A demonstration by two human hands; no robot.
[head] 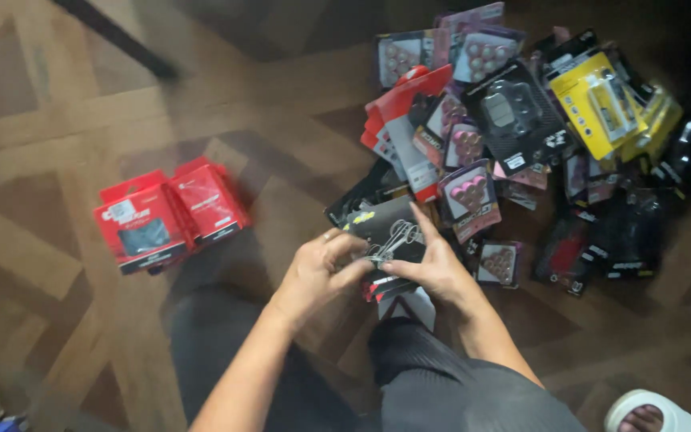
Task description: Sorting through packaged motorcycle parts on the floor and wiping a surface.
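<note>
We cannot make out the blurred pile of packages (pixel 521 136), cut off at the right edge. Our left hand (pixel 317 272) and right hand (pixel 433 268) both grasp a dark blister pack (pixel 389 232) between them, above the wooden parquet floor (pixel 33 120). Two red packages (pixel 165 212) lie apart at the left.

Two red flat cardboard packets (pixel 168 216) are lying side by side toward the left edge of the brown patterned wooden floor (pixel 33 144); a heap of mixed blister packs (pixel 521 136) is spreading toward its upper right corner.
</note>
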